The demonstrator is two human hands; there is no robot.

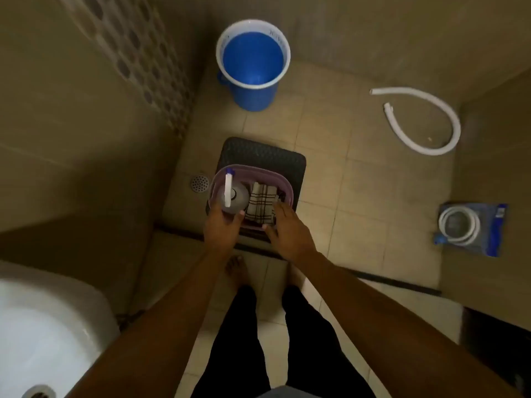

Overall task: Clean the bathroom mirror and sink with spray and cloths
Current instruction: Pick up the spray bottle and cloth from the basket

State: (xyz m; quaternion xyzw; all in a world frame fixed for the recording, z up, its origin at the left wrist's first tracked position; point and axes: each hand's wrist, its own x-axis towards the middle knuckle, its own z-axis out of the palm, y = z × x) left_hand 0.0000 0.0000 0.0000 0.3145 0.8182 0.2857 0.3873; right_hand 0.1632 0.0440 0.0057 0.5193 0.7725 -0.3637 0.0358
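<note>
Risk: lilac plastic basket (288,188) perched on dark woven stool (296,165) beneath both hands; careless pull on bottle could tip it to tiled floor. Left hand (222,226) reaches down, fingers curled round grey spray bottle with white trigger (232,195), likely grasping. Right hand (287,229) hovers, fingers loosely spread, touching checked folded cloth (262,203) beside bottle, holding nothing. White sink (43,320) well left of arms.

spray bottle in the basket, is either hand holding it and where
The left hand grips the spray bottle round its near side, below the trigger head. The right hand holds nothing; its straight fingers rest on the checked cloth.
</note>
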